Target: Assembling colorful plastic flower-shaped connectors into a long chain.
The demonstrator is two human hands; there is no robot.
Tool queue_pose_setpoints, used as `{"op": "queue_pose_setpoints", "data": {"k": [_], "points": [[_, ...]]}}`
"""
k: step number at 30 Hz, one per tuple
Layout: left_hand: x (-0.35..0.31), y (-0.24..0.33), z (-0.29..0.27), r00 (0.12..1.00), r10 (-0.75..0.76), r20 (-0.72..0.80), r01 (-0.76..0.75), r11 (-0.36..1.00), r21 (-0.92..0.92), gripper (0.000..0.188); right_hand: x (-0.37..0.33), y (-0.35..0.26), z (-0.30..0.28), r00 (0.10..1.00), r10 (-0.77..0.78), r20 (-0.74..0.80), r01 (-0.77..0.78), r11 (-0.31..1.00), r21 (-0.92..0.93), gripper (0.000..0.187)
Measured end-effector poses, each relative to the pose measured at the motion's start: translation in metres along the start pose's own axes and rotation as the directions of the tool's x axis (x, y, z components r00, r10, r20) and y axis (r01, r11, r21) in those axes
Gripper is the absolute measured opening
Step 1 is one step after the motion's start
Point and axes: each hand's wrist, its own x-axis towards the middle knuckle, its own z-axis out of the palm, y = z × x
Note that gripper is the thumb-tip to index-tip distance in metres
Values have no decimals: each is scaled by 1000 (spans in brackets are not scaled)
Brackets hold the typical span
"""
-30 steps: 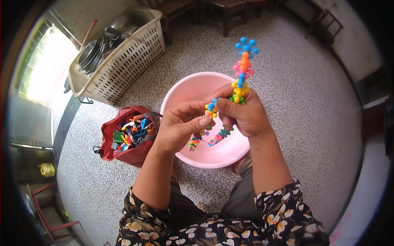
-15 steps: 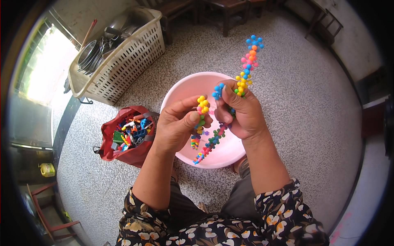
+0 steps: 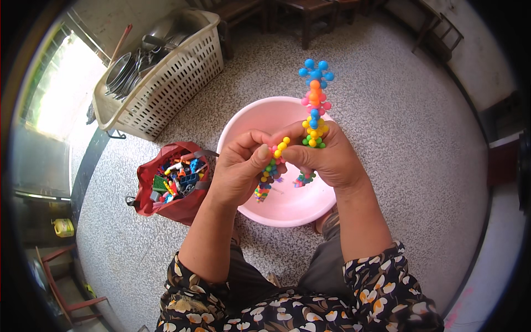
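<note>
My left hand [image 3: 235,174] pinches the upper part of a chain of knobbly plastic ball pieces [image 3: 262,192], whose yellow and pink end shows above the thumb. My right hand [image 3: 337,160] grips a longer multicolored chain [image 3: 315,119]. Blue, orange, pink and yellow pieces stand up above that hand, and the lower end shows under it. The right thumb and forefinger meet the yellow end of the left chain. Whether a loose piece sits between them is hidden. Both hands are over a pink basin [image 3: 250,123], with a small purple piece partly visible inside.
Left of the basin stands a red bag [image 3: 180,209] filled with mixed plastic toy pieces. A white slatted basket [image 3: 177,74] with pans and cookware is at the far left. Dark wooden stools [image 3: 306,19] line the back. A yellow jug [image 3: 63,228] is at the left edge.
My right hand has moved left to the left chain's end. Its long chain has swung more upright. The blue piece at its fingertips no longer shows. My left hand stays nearly in place.
</note>
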Motion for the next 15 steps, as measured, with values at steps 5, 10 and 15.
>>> {"op": "queue_pose_setpoints", "data": {"k": [5, 10, 15], "points": [[2, 0, 6, 998, -67, -20, 66, 997, -39, 23, 0, 2, -7, 996, 15, -83, -7, 996, 91, 17], [-3, 3, 1, 997, -71, 5, 70, 992, 107, 27, 1, 0, -6, 996, 0, -93, 9, 995, 103, 11], [-1, 2, 2, 998, -49, 34, 47, 996, 79, 31, 1, 3, -5, 997, 8, -72, 7, 977, 212, 15]]}}
